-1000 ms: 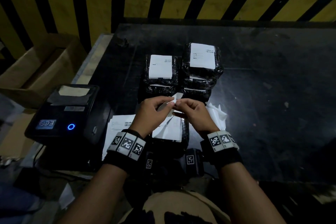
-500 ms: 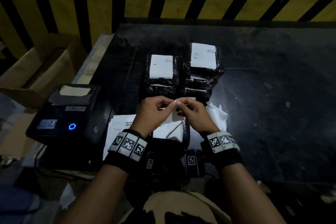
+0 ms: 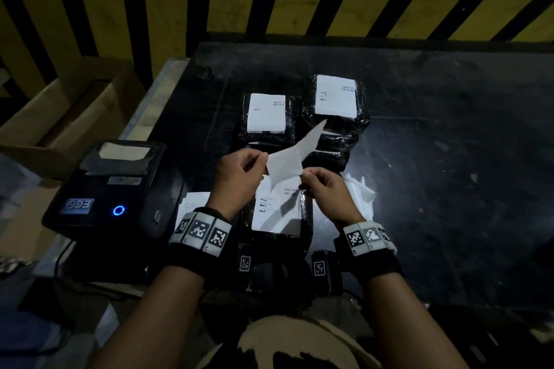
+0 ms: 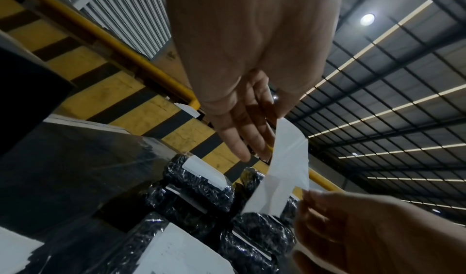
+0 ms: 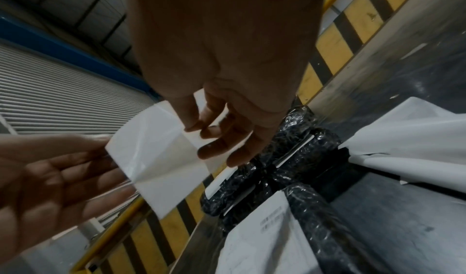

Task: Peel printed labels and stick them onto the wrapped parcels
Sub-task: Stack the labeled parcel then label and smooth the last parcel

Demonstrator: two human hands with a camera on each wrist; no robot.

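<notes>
I hold a white label sheet (image 3: 289,156) in the air between both hands, above a black wrapped parcel (image 3: 278,237) that bears a printed label (image 3: 277,207). My left hand (image 3: 257,159) pinches the sheet's left edge and my right hand (image 3: 308,177) pinches its lower right corner. The sheet (image 5: 156,154) is splitting into two layers, with a glossy face showing; in the left wrist view it (image 4: 285,164) curves up from the right hand (image 4: 353,228). Behind stand two stacks of black parcels, the left stack (image 3: 266,135) and the right stack (image 3: 335,126), each with a white label on top.
A black label printer (image 3: 111,189) with a blue light sits at my left, white paper (image 3: 192,204) beside it. Crumpled white papers (image 3: 359,192) lie right of my right hand. An open cardboard box (image 3: 69,111) stands far left. A yellow-black striped barrier (image 3: 269,3) closes the back.
The hands, which met at one small corner of the sheet, have drawn apart. The sheet now stands open and stretched between them, lifted toward the far stacks.
</notes>
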